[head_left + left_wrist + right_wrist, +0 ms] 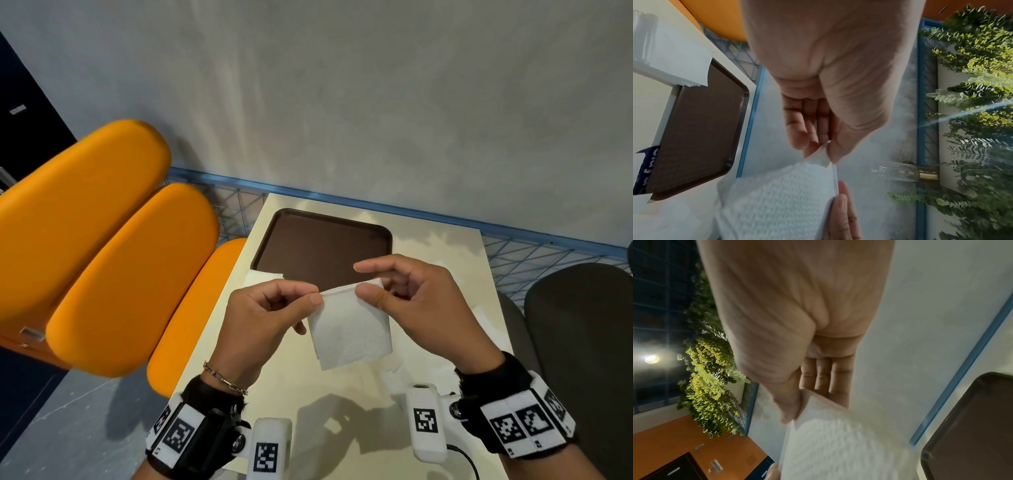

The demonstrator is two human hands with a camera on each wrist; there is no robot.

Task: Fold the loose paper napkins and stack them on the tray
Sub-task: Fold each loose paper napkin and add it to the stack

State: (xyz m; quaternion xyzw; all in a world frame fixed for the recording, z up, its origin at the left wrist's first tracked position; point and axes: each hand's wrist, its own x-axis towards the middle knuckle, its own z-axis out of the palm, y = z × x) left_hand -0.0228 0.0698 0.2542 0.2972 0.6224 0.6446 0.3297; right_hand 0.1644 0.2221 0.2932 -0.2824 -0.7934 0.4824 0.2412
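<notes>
A white embossed paper napkin (349, 329) hangs in the air above the cream table (308, 383), in front of the brown tray (318, 246). My left hand (270, 308) pinches its upper left corner between thumb and forefinger. My right hand (404, 291) pinches the upper right corner, forefinger stretched out over it. In the left wrist view the napkin (777, 194) hangs from that pinch of my left hand (828, 152). In the right wrist view the napkin (838, 443) is blurred below my right hand (797, 405). More white napkins (263, 275) lie by the tray's near left corner.
Orange padded seats (120, 260) stand left of the table. A dark chair (582, 325) is at the right. A grey wall with a blue wire grid (513, 253) runs behind the table. Loose white paper (394, 373) lies on the table under my right wrist.
</notes>
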